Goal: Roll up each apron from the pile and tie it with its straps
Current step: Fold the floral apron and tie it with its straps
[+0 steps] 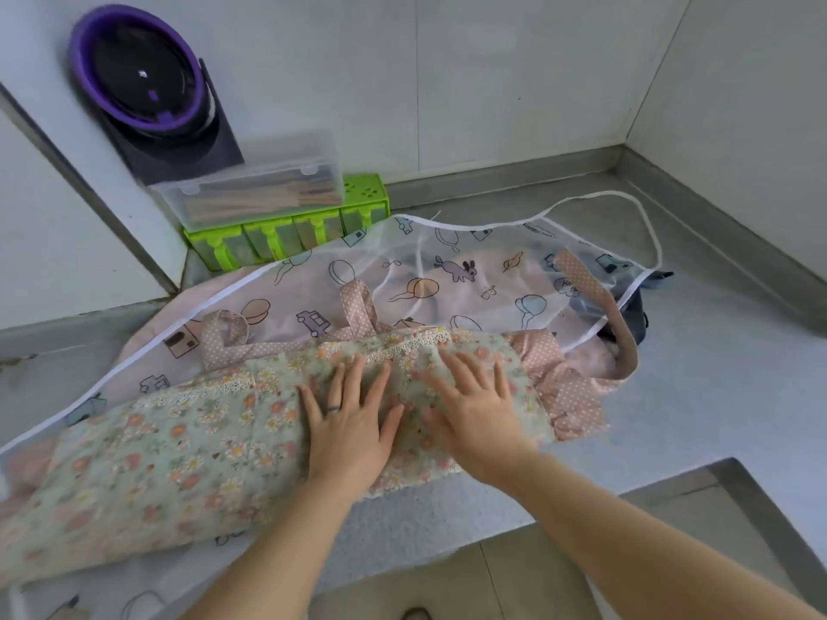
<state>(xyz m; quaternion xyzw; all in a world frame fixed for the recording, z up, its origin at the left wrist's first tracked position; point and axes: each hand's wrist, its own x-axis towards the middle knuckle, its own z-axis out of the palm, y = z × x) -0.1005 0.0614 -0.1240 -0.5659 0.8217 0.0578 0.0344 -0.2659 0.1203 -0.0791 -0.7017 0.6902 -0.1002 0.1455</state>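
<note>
On top of the pile on the grey bench (pixel 698 396) lies the floral apron (pixel 179 454), which seems partly rolled, over a clear printed apron (pixel 402 270). The left hand (pixel 347 427) and the right hand (pixel 476 411) both press flat on it, with fingers straight and spread, gripping nothing. The cloth looks thin, light and very soft, so the roll probably loosens easily. It is best held along the thick edge near the lace, then by the dotted straps (pixel 358 306).
</note>
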